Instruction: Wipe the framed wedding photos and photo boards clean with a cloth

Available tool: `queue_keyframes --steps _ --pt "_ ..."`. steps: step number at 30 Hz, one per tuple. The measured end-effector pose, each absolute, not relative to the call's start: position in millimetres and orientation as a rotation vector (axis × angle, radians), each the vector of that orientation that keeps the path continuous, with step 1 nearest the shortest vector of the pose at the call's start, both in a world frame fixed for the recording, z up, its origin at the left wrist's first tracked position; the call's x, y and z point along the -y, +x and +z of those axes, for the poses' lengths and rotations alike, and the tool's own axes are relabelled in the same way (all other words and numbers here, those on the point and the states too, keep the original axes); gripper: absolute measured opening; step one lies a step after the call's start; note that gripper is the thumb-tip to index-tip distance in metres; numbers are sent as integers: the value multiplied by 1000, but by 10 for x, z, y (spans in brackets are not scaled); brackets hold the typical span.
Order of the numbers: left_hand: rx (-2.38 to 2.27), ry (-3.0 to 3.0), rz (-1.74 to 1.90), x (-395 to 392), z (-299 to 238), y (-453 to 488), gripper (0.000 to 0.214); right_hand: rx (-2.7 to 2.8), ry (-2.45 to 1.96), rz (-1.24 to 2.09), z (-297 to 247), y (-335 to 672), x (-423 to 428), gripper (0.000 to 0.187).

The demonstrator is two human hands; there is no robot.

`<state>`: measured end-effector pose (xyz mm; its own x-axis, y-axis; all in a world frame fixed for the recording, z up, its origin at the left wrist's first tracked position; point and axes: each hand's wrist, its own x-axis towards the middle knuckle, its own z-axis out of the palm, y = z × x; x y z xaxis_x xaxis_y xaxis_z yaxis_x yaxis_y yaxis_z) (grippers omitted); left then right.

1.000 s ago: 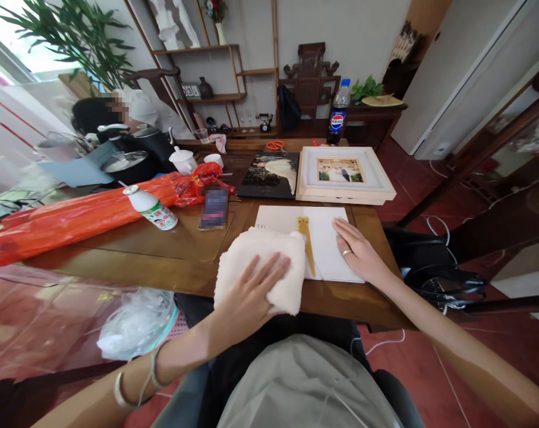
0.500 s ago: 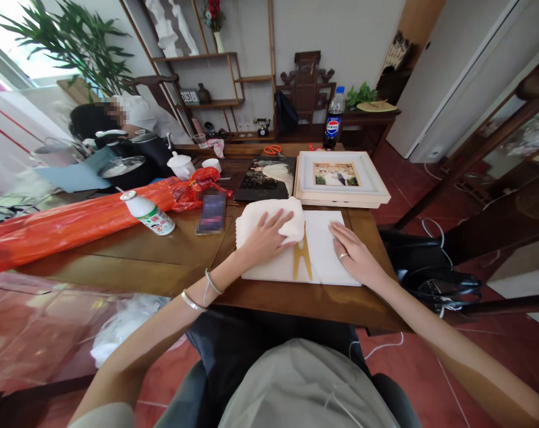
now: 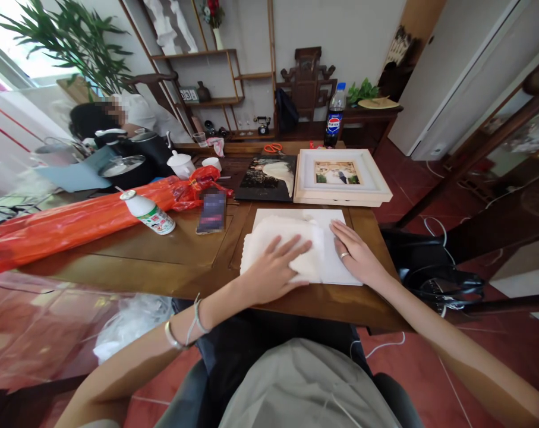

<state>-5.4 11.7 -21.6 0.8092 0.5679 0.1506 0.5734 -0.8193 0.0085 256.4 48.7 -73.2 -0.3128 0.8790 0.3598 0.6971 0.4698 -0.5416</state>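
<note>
My left hand (image 3: 278,268) lies flat with spread fingers on a folded white cloth (image 3: 278,230). Under the cloth is a white board (image 3: 336,270) on the wooden table, near its front edge. My right hand (image 3: 353,249), a ring on one finger, rests stretched out along the board's right side. The cloth covers the board's left and middle parts, and the golden shape seen there earlier is hidden. Behind the board sit a white frame (image 3: 374,176) around a small photo and a dark picture panel (image 3: 255,178).
A white bottle (image 3: 148,212) leans against a long red plastic-wrapped bundle (image 3: 86,219), beside a phone (image 3: 211,212). Orange-handled scissors (image 3: 273,148) and a cola bottle (image 3: 334,116) are at the back. A teapot (image 3: 180,164) and cup stand left; a person sits beyond.
My left hand has slid the cloth toward me and to the right, over the golden shape on the board. My right hand has stayed in place.
</note>
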Motion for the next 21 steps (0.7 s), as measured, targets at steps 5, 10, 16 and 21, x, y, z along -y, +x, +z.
queue_keyframes --steps 5,10,16,21 --pt "1014 -2890 -216 -697 -177 58 49 2107 -1285 372 -743 2572 -486 47" --pt "1019 -2892 -195 -1065 -109 166 50 2092 -1276 371 -750 2568 -490 47" --pt "923 -2936 -117 -1165 26 380 51 2116 -1275 338 -771 2575 -502 47" --pt "718 -2992 -104 -1257 113 745 44 2119 -1246 308 -788 2594 -519 47"
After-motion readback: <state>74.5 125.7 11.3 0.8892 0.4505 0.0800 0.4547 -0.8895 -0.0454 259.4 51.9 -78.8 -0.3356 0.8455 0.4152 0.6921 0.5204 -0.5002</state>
